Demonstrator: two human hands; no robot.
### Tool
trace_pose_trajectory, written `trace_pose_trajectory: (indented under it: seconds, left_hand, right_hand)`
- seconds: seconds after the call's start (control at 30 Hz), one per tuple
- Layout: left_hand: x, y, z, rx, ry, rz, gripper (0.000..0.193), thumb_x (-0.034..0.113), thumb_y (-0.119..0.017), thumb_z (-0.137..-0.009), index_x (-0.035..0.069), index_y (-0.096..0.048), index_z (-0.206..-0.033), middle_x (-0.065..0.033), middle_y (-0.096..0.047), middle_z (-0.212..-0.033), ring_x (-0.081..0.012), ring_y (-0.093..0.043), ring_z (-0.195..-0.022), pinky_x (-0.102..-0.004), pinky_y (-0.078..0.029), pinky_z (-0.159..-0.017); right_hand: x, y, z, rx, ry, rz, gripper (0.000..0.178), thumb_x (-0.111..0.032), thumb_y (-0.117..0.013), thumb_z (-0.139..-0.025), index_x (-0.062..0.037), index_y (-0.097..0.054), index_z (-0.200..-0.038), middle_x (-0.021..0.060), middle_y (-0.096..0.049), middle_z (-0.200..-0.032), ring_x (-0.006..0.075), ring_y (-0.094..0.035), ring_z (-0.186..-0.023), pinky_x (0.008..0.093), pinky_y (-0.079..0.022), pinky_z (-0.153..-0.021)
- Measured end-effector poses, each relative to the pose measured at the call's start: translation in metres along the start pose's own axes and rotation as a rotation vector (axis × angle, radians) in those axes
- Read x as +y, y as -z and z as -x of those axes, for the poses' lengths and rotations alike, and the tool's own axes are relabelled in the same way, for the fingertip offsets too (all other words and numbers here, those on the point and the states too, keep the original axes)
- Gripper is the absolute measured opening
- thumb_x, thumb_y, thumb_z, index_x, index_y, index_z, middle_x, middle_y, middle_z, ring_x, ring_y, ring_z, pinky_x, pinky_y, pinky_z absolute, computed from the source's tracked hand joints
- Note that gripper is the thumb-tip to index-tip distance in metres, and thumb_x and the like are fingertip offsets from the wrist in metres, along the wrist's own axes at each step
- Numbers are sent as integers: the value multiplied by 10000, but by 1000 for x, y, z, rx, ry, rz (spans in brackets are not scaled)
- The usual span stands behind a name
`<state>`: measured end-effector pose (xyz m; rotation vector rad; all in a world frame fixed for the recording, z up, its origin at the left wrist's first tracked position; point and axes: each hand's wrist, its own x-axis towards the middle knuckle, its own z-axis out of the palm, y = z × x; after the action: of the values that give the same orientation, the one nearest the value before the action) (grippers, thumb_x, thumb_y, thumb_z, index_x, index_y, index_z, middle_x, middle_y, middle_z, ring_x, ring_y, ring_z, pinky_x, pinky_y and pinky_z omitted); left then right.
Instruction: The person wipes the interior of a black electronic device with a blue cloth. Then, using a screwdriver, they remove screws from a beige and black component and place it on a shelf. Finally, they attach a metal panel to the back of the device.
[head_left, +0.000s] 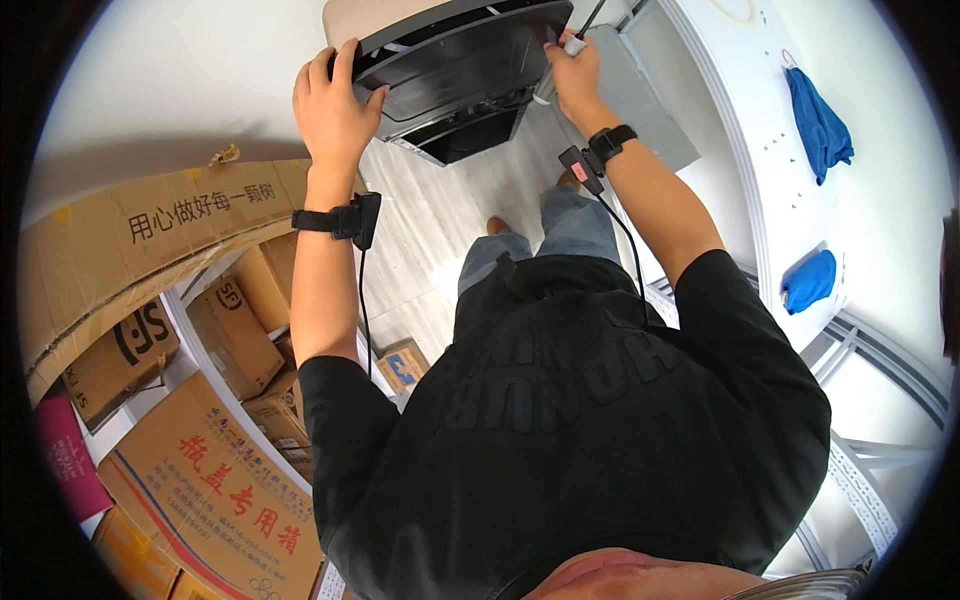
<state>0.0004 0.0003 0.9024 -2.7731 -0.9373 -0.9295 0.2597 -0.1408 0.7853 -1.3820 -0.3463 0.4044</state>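
- By the left grip point(340, 112), the left end of the black panel point(460, 65) is pinched; the right grip point(578, 80) is placed at its right end, how firmly closed cannot be told.
- The panel is flanked by both, equally near, its long axis running between them.
- A smooth, bowed, plastic-looking face is shown.
- Beside the panel's right end, a grey rod point(543, 92) is seen; to its lower left, cardboard boxes point(150, 470) are stacked.

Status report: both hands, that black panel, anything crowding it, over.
Left hand gripping black panel at its left end. Right hand at right end, grip unclear, pale tube alongside. Cardboard boxes off left.
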Motion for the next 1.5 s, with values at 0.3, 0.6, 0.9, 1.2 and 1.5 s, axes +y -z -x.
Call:
trace_pose_trajectory:
  seconds: [0.3,0.6,0.9,1.2,1.5]
  left_hand:
    - [0,0,-1,15,41,-37,610,224,-837,-617,174,-574,-1165,-144,-566,-1065,-344,-533,-957,-414,-461,-830]
    - [-2,-2,1,20,78,-57,592,228,-843,-608,162,-585,-1136,-144,-564,-1053,-332,-535,-948,-409,-459,-810]
    - [-2,-5,-1,40,64,-20,617,229,-855,-578,146,-594,-1131,-124,-559,-1045,-315,-532,-954,-405,-448,-818]
    - [-19,0,2,34,56,168,598,168,-847,-603,103,-620,-1153,-122,-579,-1047,-310,-551,-965,-397,-465,-845]
    - [-25,-5,3,5,275,277,525,185,-841,-616,78,-622,-1082,-99,-573,-998,-294,-557,-951,-379,-485,-809]
  right_hand:
    - [10,7,-5,-15,-42,33,304,6,-648,-728,-36,-537,-1008,52,-566,-899,162,-558,-819,303,-453,-726]
    - [-67,17,-9,-101,93,148,279,-37,-678,-759,-60,-579,-1019,56,-587,-974,164,-588,-889,301,-470,-773]
    - [-100,-20,-3,-299,734,787,485,-267,-737,-768,-96,-600,-1200,103,-515,-1322,316,-544,-1145,379,-459,-936]
    - [-83,-30,-7,-220,795,760,439,-261,-723,-784,-93,-605,-1173,62,-537,-1269,303,-606,-994,380,-502,-812]
    - [-85,-27,-2,-201,851,755,437,-248,-727,-780,-93,-589,-1164,64,-542,-1232,304,-611,-956,380,-510,-771]
